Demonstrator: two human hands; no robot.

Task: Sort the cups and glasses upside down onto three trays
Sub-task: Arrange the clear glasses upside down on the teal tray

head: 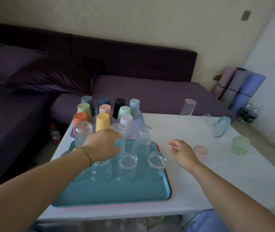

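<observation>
A teal tray point(110, 193) lies near the table's front left and holds several clear glasses upside down. My left hand point(102, 144) grips one tall clear glass point(119, 134) in the tray's back row. Beyond it a lilac tray point(139, 122) carries several coloured plastic cups, all inverted. My right hand point(182, 152) hovers open over the table, just right of the teal tray. Close to its far side sits a pink cup point(200, 152). Further right are a green cup point(240, 145), a blue tinted glass point(222, 126) on its side, and an upright clear glass point(187, 107) at the far edge.
The white table point(175, 131) stands against a purple sofa point(133, 91). Rolled mats point(238, 87) lean in the right corner with bottles point(248, 113) beside them. A red-labelled bottle point(55, 133) stands on the floor left of the table. A pink tray edge point(110, 207) shows under the teal tray.
</observation>
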